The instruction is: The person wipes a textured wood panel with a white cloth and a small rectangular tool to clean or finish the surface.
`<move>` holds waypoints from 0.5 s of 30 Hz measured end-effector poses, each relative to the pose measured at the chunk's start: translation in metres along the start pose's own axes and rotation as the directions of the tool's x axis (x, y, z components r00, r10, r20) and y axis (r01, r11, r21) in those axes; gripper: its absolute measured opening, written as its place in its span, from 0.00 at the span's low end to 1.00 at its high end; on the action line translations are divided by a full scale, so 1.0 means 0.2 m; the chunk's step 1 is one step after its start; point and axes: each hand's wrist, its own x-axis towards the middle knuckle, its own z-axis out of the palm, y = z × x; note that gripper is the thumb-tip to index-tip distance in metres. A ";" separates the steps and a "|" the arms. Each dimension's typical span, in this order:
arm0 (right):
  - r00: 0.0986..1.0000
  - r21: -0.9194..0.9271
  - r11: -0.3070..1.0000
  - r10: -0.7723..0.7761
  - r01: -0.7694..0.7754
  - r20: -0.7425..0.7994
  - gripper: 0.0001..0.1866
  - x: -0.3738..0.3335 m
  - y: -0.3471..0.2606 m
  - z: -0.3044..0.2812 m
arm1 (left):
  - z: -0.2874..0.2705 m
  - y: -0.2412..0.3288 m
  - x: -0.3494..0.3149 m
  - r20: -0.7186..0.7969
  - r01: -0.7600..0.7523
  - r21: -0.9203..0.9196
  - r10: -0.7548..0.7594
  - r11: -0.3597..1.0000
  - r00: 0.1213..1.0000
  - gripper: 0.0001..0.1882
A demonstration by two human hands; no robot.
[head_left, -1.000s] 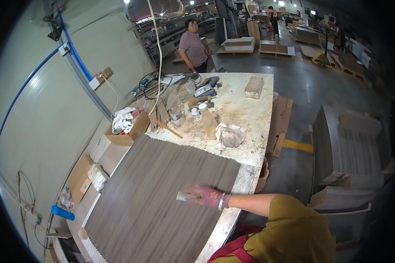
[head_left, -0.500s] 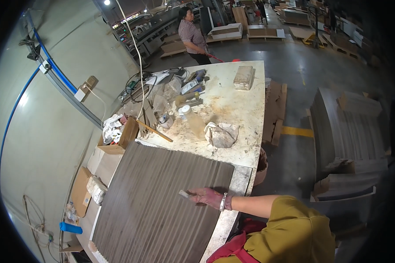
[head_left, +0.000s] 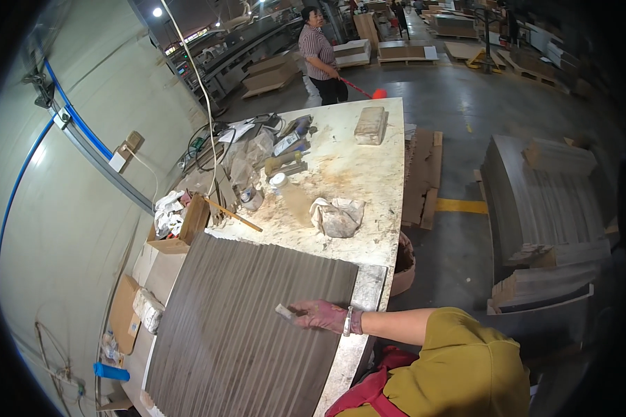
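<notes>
My right hand (head_left: 320, 315), in a stained pinkish-purple glove with a band at the wrist, is over the right part of a large stack of grey-brown strips (head_left: 250, 313). Its fingers are closed on a small light-grey block (head_left: 284, 311), whose end sticks out past the fingertips. Whether the block touches the strips, I cannot tell. The strips lie side by side on the near end of the worktable, their far ends forming an uneven edge. My left hand is out of view.
Beyond the strips, the stained white tabletop (head_left: 348, 167) bears a crumpled cloth (head_left: 337, 217), a cloudy bottle (head_left: 292, 198), a wrapped block (head_left: 371, 126) and several tools. A rag-filled cardboard box (head_left: 181, 226) stands left. A bucket (head_left: 403, 264) sits beside the table; stacked panels (head_left: 535, 201) stand right.
The view has shifted slightly, so the table appears farther left. The person in the striped shirt has turned, showing more of the red-ended pole. My right hand keeps the block over the strips.
</notes>
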 end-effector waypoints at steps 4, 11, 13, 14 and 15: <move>0.999 0.013 0.999 0.033 -0.033 0.018 0.35 -0.04 -0.02 -0.02 | 0.01 0.00 0.00 0.026 -0.011 0.007 0.011 1.000 1.000 0.23; 0.999 0.052 0.998 0.037 -0.037 -0.005 0.36 -0.13 -0.05 -0.04 | 0.02 0.00 0.01 0.076 -0.019 0.018 0.018 1.000 0.997 0.23; 0.999 0.056 0.997 0.051 -0.050 -0.011 0.36 -0.15 -0.04 -0.07 | 0.03 -0.01 0.01 0.091 -0.024 0.022 0.022 0.999 0.996 0.23; 0.998 0.019 0.998 0.063 -0.063 0.001 0.35 -0.16 -0.03 -0.08 | 0.04 -0.01 0.01 0.098 -0.028 0.023 0.026 0.999 0.995 0.23; 0.997 -0.018 0.997 0.076 -0.076 0.017 0.35 -0.17 -0.04 -0.08 | 0.04 -0.01 0.00 0.105 -0.026 0.021 0.024 0.999 0.994 0.23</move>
